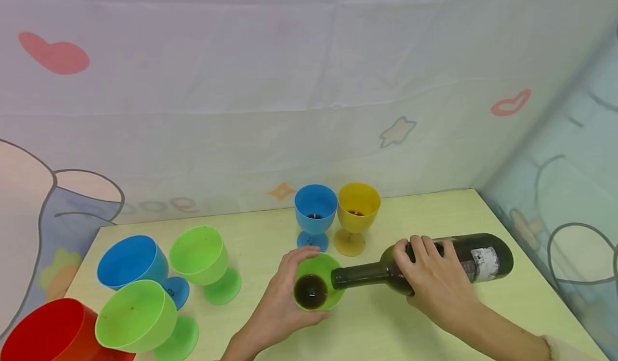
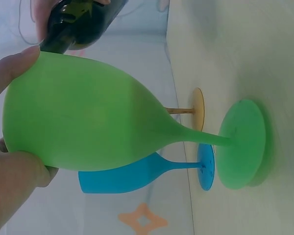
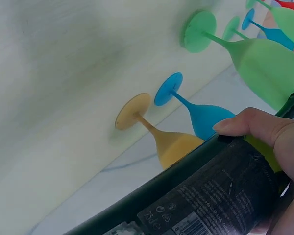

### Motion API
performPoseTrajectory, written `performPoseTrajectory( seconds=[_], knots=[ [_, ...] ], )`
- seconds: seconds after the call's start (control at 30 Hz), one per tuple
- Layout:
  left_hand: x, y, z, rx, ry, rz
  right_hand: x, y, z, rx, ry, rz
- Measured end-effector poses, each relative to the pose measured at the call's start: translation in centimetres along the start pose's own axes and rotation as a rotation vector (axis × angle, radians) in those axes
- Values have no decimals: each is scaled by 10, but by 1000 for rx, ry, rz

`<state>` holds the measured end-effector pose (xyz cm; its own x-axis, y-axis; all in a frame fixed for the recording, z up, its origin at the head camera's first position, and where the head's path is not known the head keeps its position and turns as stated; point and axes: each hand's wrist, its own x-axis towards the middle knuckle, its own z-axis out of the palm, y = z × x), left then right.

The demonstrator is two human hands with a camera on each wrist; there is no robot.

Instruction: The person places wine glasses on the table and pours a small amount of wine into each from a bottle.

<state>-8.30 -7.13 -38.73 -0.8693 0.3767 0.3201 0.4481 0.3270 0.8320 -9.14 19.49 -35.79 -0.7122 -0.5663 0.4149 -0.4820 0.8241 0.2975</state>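
L hand wraps green cup, R hand grips btl, neck over rim; yellow cup nr back edge of surface.

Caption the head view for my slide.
Left hand gripping a green goblet, right hand gripping a dark bottle nearly level at the goblet's rim, a blue goblet and yellow goblet behind.

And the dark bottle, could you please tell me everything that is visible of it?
The bottle looks like dark green glass, with a slim neck, rounded shoulders and a straight body. It bears a dark label with fine pale print and a barcode, plus a ragged white patch nearer its base. The right hand grips it around the body, holding it nearly on its side above the table. Its mouth is at the green goblet's rim; whether they touch is unclear.
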Motion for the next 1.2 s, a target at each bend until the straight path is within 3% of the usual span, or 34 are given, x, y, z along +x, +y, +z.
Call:
performPoseTrajectory(
  seconds=[0.47, 0.73, 0.9, 1.13, 1.2],
  knots=[
    [0, -1, -2, 2, -22, -33, -6, -6, 7, 117, -166, 89],
    [-1, -5, -4, -3, -13, -31, -7, -6, 12, 141, -165, 89],
    [-1, -7, -7, -17, 13, -21, -7, -5, 14, 209, -196, 127],
    [-3, -10, -11, -57, 60, -99, -8, 5, 15, 311, -164, 198],
    [-4, -11, -12, -62, 72, -96, -10, 8, 14, 344, -145, 219]
  ],
)
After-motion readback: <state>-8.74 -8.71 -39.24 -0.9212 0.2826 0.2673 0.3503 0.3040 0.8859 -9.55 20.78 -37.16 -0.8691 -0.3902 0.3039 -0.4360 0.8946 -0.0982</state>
